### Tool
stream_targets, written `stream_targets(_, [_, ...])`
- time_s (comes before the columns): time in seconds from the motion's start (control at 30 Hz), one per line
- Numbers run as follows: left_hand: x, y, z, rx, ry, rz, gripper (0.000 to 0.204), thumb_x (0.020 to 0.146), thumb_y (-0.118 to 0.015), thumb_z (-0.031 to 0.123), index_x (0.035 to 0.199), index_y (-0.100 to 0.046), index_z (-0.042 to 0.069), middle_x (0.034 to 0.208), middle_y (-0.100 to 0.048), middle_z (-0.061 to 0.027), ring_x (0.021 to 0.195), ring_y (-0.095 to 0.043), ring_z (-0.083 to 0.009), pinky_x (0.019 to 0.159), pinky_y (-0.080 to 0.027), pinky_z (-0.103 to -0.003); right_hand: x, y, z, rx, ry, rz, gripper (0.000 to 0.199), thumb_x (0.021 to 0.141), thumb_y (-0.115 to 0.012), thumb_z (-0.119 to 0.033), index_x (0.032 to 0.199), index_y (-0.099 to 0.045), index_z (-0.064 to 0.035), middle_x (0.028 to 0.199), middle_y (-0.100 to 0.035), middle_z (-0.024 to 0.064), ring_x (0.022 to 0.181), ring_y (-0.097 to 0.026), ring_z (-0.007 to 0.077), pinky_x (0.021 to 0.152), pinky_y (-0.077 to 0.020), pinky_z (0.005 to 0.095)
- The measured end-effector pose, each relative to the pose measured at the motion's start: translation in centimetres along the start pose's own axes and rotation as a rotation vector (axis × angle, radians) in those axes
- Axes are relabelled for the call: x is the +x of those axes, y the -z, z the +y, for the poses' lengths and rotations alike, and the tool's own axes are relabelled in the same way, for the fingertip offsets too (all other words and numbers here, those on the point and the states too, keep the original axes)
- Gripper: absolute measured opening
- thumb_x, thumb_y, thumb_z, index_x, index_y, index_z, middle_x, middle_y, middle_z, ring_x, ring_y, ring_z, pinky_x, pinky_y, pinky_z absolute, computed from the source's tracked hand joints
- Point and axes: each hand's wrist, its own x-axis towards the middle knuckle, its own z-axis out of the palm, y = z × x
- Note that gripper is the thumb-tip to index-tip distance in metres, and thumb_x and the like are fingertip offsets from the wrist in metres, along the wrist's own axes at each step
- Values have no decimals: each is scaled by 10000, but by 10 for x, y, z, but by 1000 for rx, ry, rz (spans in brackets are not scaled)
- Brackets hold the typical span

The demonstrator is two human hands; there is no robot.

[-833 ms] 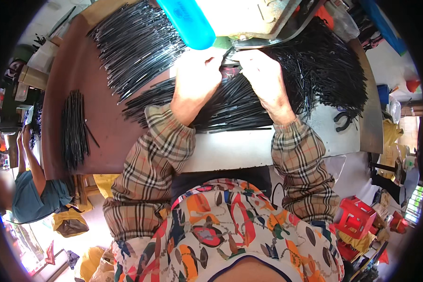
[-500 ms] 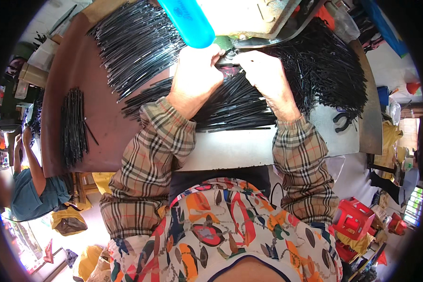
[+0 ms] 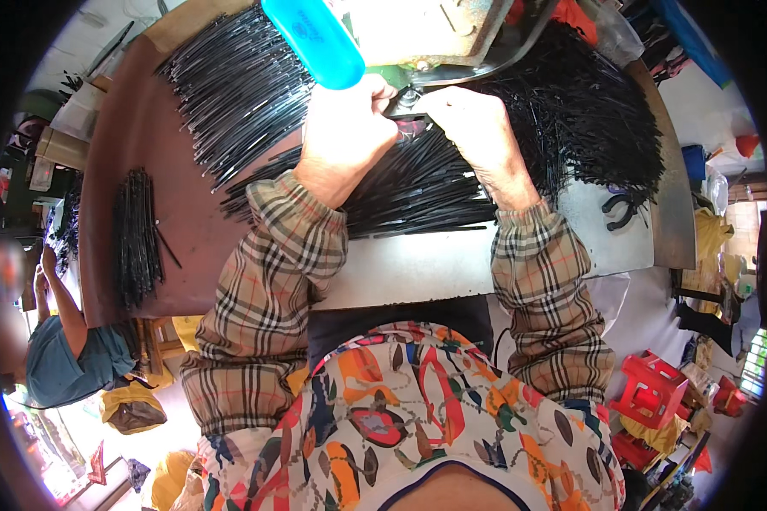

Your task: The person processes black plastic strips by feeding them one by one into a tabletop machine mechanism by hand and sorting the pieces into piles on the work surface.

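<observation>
My left hand (image 3: 343, 132) is closed in a pinch beside a small round metal part (image 3: 410, 97) at the foot of a machine (image 3: 426, 30). From the other side my right hand (image 3: 477, 128) comes to the same spot, fingertips pressed together. A short length of thin black strip (image 3: 414, 117) shows between the two hands; its ends are hidden by my fingers. Just below my wrists lies a spread of similar black strips (image 3: 418, 196). Over my left hand hangs a bright blue, rounded piece (image 3: 315, 43).
More black strips lie in a wide pile (image 3: 239, 85) at the far left and a tangled heap (image 3: 605, 119) at the right. A small bundle (image 3: 136, 238) rests on the brown sheet (image 3: 196, 264). Dark-handled pliers (image 3: 619, 211) lie right. Another person (image 3: 72, 349) works at left.
The view has shifted a little, so the blue piece and both hands appear slightly farther left. My hands keep the same pinch at the metal part.
</observation>
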Motion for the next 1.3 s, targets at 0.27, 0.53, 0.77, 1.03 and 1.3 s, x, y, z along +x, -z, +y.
stream_targets(0.27, [-14, 41, 14, -556, 343, -360, 150, 860, -626, 143, 819, -651, 0, 719, -610, -18, 569, -524, -92, 520, -408, -192, -13, -4, -43, 11, -142, -115, 115, 883, -629, -63, 925, -695, 21, 805, -671, 27, 646, -545, 65, 577, -432, 216])
stream_targets(0.53, [-57, -2, 38, -1578, 707, -18, 177, 889, -592, 65, 1009, -547, -57, 889, -633, -162, 798, -682, -248, 681, -583, -316, -63, 3, -65, 533, -487, 43, 560, 828, -752, -169, 1272, -491, 51, 1014, -548, 34, 795, -528, 67, 724, -432, 190])
stream_targets(0.77, [-60, 13, 38, -1173, 664, -221, 151, 847, -636, 83, 941, -622, -35, 856, -651, -69, 763, -646, -157, 662, -532, -262, -55, -16, -52, 760, -547, 257, 110, 897, -619, -20, 984, -632, 46, 960, -646, 114, 727, -579, 110, 683, -481, 238])
stream_targets(1.03, [-44, 51, -59, 443, 39, 124, 127, 715, -694, 52, 837, -678, 21, 766, -627, -128, 724, -608, -314, 667, -489, -403, -51, -11, -53, 734, -550, 141, 46, 860, -651, -21, 851, -616, 7, 902, -655, 128, 705, -622, 120, 574, -483, 198])
stream_targets(1.3, [-43, 47, -52, 428, 37, 60, 124, 732, -645, 6, 854, -643, 29, 779, -603, -118, 794, -579, -315, 716, -470, -409, -58, -11, -54, 688, -662, 76, 100, 858, -672, -50, 920, -664, 28, 822, -665, 101, 616, -590, 86, 512, -429, 175])
